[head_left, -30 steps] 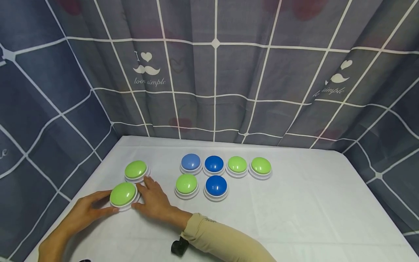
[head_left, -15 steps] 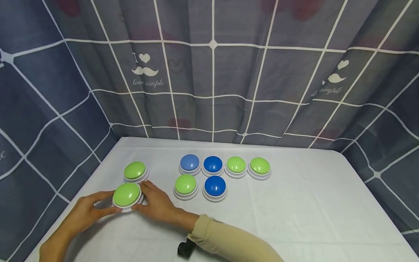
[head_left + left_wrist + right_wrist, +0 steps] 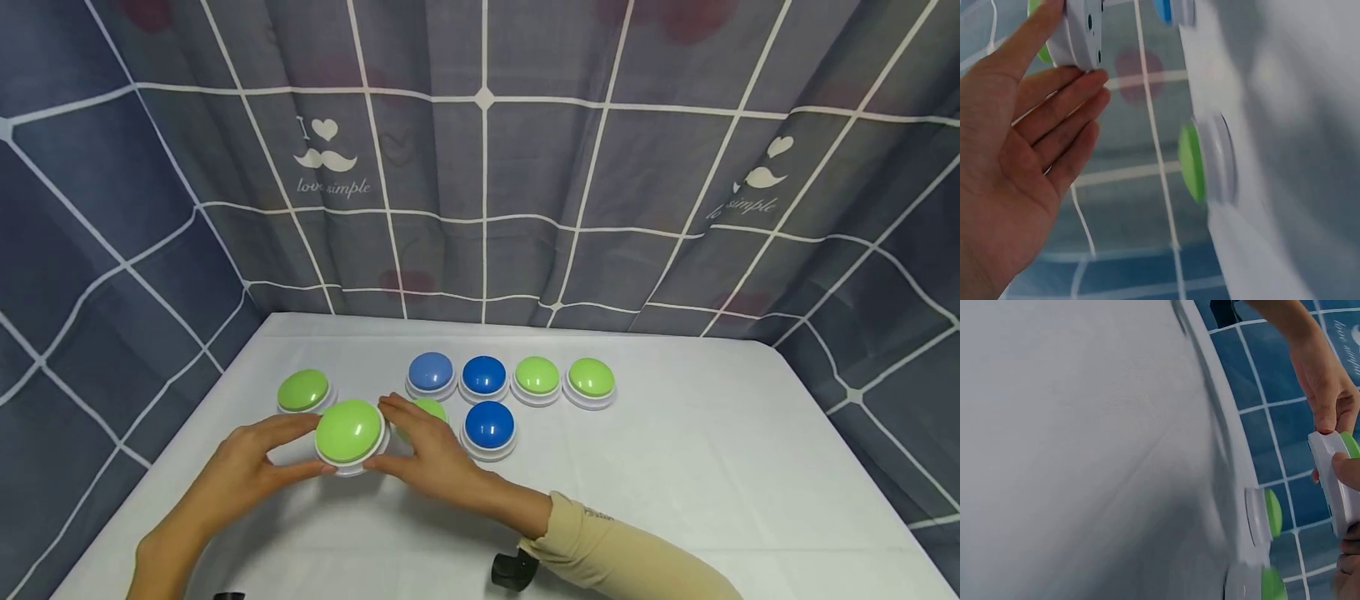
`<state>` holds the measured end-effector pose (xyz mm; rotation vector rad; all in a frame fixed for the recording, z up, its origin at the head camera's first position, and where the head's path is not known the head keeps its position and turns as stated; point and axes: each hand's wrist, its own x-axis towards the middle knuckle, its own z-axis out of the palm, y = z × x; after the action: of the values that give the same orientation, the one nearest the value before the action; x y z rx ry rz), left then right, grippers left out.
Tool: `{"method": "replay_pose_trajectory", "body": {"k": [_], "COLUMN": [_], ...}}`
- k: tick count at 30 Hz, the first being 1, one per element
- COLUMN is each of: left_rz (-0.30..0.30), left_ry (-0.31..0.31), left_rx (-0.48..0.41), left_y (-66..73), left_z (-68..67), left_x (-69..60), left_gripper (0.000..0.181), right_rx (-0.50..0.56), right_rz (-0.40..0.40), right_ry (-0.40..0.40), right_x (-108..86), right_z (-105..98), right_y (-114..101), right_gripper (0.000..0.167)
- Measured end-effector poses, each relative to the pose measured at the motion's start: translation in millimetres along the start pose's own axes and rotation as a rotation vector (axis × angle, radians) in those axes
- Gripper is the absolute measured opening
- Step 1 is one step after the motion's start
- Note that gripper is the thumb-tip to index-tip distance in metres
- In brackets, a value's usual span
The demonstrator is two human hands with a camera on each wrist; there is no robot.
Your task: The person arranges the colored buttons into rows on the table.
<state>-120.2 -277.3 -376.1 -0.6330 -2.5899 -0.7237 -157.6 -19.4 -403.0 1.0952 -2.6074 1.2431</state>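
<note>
A round push button (image 3: 348, 432) with a green dome and white base is held up off the table between my two hands. My left hand (image 3: 232, 475) pinches its left side between thumb and fingers; my right hand (image 3: 442, 462) grips the opposite side. In the left wrist view the white base (image 3: 1079, 34) is seen edge-on, apart from the tabletop. The right wrist view shows both hands at the button's rim (image 3: 1332, 481). Just behind the left fingers stands another green button (image 3: 303, 391). The right hand partly hides a further green button (image 3: 432, 407).
A back row holds a light blue button (image 3: 431, 372), a dark blue button (image 3: 483, 376) and two green ones, the outer green button (image 3: 591, 378) farthest right. Another dark blue button (image 3: 490, 426) stands in front. A grid-patterned curtain (image 3: 540, 167) borders the white table (image 3: 675, 467).
Both hands have lifted the green button off the table and carried it to the right. The right hand now covers part of the green button in the front row.
</note>
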Motion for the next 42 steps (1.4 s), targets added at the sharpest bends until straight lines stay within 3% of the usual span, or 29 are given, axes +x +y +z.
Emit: {"method": "replay_pose_trajectory", "body": {"k": [5, 11, 22, 30, 36, 42], "left_rz": [0.069, 0.158, 0.247, 0.238, 0.255, 0.308], "left_ry": [-0.004, -0.034, -0.092, -0.228, -0.283, -0.314], "left_rx": [0.037, 0.017, -0.01, 0.018, 0.008, 0.061], "left_y": [25.1, 50.0, 97.4, 120.2, 123.7, 123.6], "left_z": [12.4, 33.4, 81.3, 120.7, 146.5, 164.3], "left_x": [21.0, 40.4, 76.6, 95.9, 102.9, 107.9], "left_gripper": [0.055, 0.054, 0.057, 0.059, 0.055, 0.053], "right_rx": [0.106, 0.21, 0.252, 0.162, 0.071, -0.026], "right_rz": [-0.029, -0.037, -0.027, 0.044, 0.07, 0.129], "right_ry": [0.113, 0.22, 0.364, 0.378, 0.393, 0.366], "right_x": [-22.3, -52.6, -103.3, -134.0, -147.4, -153.7], "right_z": [-22.4, -42.3, -80.3, -96.1, -102.1, -108.8], "right_y": [14.0, 30.4, 62.7, 92.3, 106.9, 112.8], "right_gripper": [0.067, 0.068, 0.072, 0.071, 0.069, 0.063]}}
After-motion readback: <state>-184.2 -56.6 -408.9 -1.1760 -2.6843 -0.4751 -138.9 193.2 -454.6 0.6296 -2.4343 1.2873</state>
